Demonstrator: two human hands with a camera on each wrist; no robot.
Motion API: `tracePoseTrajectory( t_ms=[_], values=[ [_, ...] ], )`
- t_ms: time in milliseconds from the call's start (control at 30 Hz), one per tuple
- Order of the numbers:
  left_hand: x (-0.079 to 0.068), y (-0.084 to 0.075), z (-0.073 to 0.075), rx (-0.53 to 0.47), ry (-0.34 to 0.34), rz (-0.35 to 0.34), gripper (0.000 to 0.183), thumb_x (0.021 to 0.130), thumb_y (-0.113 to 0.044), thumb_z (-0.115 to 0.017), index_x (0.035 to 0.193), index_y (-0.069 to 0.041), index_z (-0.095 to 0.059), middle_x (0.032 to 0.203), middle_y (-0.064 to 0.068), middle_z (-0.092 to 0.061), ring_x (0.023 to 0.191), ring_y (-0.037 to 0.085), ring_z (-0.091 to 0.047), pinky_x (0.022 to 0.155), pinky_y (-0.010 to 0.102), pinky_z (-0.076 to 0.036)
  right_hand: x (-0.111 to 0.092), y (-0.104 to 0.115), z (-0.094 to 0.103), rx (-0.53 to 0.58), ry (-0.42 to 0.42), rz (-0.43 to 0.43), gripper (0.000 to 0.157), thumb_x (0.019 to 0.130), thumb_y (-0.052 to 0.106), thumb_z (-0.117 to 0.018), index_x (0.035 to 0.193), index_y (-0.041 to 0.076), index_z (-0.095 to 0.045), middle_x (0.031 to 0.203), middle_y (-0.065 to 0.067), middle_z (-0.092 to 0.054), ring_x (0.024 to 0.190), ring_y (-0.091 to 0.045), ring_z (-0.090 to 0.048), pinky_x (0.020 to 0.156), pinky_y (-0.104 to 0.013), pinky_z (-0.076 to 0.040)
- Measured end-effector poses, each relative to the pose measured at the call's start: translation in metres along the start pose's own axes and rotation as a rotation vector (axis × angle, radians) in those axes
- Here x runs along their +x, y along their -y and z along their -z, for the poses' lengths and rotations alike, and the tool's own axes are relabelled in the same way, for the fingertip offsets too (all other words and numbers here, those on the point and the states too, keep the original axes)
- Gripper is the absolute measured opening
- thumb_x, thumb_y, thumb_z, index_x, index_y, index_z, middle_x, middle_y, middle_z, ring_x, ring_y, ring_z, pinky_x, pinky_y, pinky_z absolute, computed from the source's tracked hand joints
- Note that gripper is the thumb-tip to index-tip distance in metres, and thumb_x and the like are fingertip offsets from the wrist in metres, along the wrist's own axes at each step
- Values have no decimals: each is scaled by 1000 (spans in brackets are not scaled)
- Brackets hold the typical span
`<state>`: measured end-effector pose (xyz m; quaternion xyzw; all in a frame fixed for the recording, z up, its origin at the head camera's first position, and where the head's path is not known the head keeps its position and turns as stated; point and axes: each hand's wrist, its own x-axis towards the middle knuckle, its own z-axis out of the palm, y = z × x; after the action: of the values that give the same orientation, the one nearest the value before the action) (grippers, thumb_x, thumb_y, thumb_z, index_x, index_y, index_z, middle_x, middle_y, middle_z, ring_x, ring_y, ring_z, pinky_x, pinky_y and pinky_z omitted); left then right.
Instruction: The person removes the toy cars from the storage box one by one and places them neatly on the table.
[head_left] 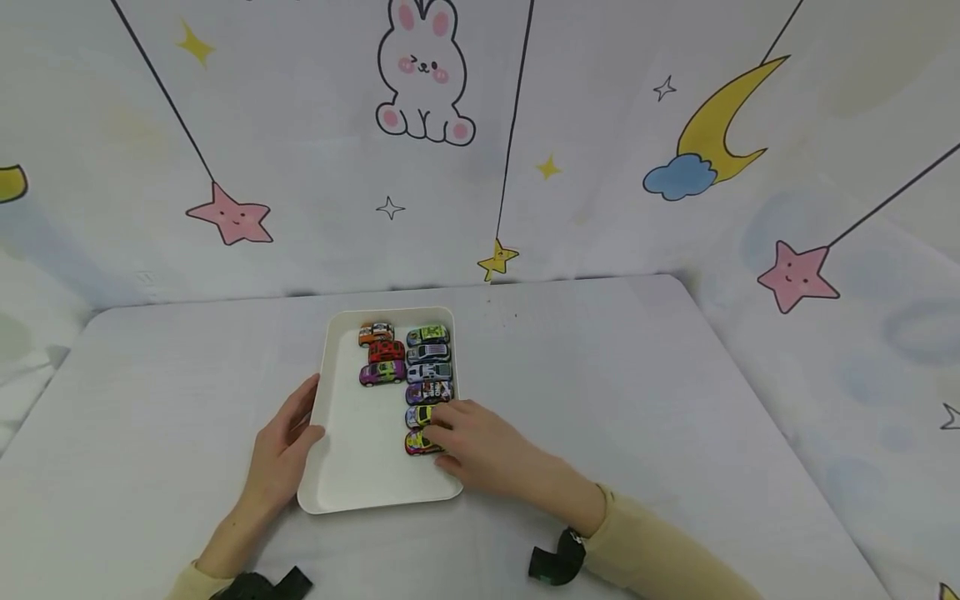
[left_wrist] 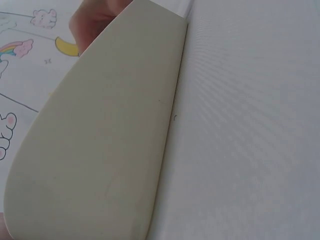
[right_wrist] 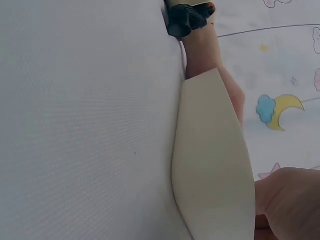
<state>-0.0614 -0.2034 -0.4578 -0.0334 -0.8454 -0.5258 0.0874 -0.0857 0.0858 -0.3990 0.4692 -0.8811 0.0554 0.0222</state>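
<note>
A shallow white tray (head_left: 367, 467) lies on the table with several small toy cars in two columns. My left hand (head_left: 277, 454) holds the tray's left side, its thumb at the rim and its fingers along the outside. My right hand (head_left: 480, 446) reaches over the right rim and pinches the lowest car, a yellow-and-red toy car (head_left: 420, 442), partly hidden by the fingers. Just above it, another yellow toy car (head_left: 418, 417) is partly covered by a finger. In the right wrist view, the right hand (right_wrist: 292, 200) shows behind the tray wall (right_wrist: 212, 160); the cars are hidden there.
The right column continues up to a green toy car (head_left: 428, 335). Orange, red and purple cars, among them a purple toy car (head_left: 382, 372), form the shorter left column. A white cloth covers the table (head_left: 637, 400); a patterned backdrop (head_left: 315, 125) hangs behind.
</note>
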Motion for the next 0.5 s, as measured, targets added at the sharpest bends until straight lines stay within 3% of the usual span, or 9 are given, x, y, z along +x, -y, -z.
tracePoseTrajectory(
  t_ms=[367,433,500],
  values=[
    [0,-1,-1,17,-7,0,65,92,7,-51,154,-10,-39,149,24,-47,132,43,-48,94,0,-36,2,6,-4,-66,18,-55,26,92,21,-70,117,12,-71,116,0,-68,109,-16,-61,105,-31,-46],
    [0,-1,-1,23,-11,3,64,92,6,-51,153,-10,-40,149,23,-48,134,31,-51,94,0,-36,2,6,-5,-58,17,-65,26,92,20,-70,116,12,-71,115,0,-68,108,-16,-61,105,-31,-46],
    [-1,-1,-2,23,-15,3,65,92,6,-51,153,-11,-40,149,22,-49,134,12,-51,93,0,-37,2,7,-5,-54,16,-75,25,91,19,-71,115,13,-71,114,1,-69,107,-16,-61,104,-31,-46]
  ],
)
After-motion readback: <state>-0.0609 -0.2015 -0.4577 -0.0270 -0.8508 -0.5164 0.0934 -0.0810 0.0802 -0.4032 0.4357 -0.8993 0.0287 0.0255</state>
